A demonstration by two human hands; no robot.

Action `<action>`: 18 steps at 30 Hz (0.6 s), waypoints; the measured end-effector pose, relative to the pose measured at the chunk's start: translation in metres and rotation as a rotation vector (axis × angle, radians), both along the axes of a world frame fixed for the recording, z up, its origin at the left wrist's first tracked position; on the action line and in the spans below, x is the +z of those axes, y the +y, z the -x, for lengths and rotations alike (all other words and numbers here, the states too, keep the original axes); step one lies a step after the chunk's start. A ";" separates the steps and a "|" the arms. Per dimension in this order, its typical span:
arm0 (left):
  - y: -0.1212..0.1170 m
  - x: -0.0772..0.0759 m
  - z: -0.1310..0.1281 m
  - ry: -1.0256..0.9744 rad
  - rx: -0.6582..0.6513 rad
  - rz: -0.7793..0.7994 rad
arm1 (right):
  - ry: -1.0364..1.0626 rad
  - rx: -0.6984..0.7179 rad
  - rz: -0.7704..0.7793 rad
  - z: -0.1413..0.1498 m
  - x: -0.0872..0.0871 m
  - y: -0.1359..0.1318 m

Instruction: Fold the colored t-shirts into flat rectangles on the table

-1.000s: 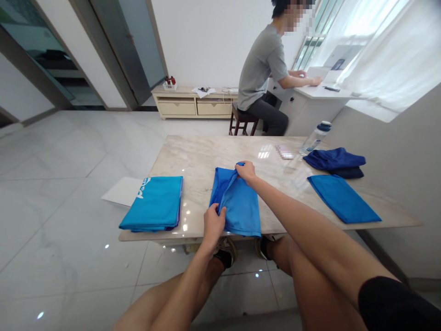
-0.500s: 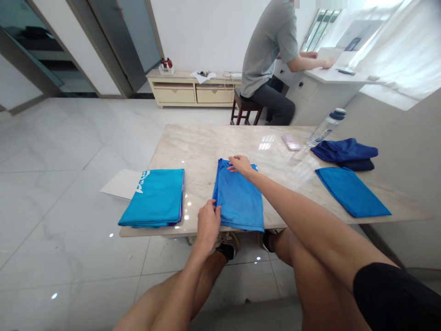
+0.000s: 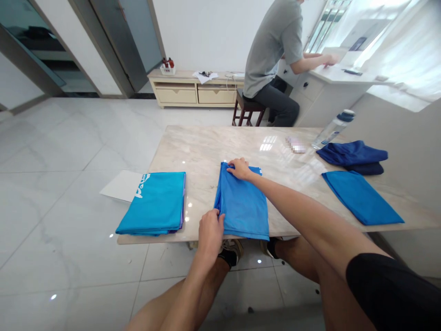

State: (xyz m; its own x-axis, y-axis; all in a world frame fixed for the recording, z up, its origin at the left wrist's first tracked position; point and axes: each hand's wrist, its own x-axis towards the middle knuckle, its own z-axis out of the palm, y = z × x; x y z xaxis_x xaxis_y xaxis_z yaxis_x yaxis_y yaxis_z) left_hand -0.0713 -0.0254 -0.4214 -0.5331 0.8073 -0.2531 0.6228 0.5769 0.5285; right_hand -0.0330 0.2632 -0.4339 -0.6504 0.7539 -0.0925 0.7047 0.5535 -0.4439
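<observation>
A folded light-blue shirt (image 3: 244, 207) lies flat on the table in front of me, its hemmed near edge hanging slightly over the table's front edge. My left hand (image 3: 211, 227) pinches the shirt's left side near that front corner, thumb on top and fingertips partly hidden. At the far end, my right hand (image 3: 239, 168) rests on the cloth with bent fingers gripping near the far left corner. To the left sits a folded stack of turquoise shirts (image 3: 156, 202) with white lettering and a purple layer underneath. Another folded blue cloth (image 3: 361, 198) lies to the right.
The marble-patterned table (image 3: 206, 138) also holds a crumpled navy cloth (image 3: 353, 154), a clear water bottle (image 3: 332, 131) and a blurred pink item (image 3: 295, 145). White card (image 3: 119, 186) juts from under the stack. A person (image 3: 272, 50) sits on a stool beyond, facing a white desk.
My right hand's fingers have curled down onto the far left corner of the shirt. My left hand stays at the left edge. The view has shifted slightly.
</observation>
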 end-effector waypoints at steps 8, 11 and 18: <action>-0.001 0.008 0.011 0.089 0.000 0.078 | -0.164 0.164 -0.065 -0.045 0.035 0.052; 0.001 0.009 0.010 0.130 -0.005 0.132 | -0.270 0.153 0.001 -0.077 0.039 0.063; 0.001 0.006 0.011 0.258 -0.014 0.212 | -0.287 0.004 -0.019 -0.109 0.022 0.064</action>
State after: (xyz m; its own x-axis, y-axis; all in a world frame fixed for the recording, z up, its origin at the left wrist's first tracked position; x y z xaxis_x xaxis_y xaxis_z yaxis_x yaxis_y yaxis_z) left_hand -0.0819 -0.0247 -0.4152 -0.5903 0.7591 -0.2745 0.7293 0.6473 0.2216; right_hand 0.0759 0.3269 -0.4123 -0.6026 0.7549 -0.2589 0.7978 0.5629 -0.2159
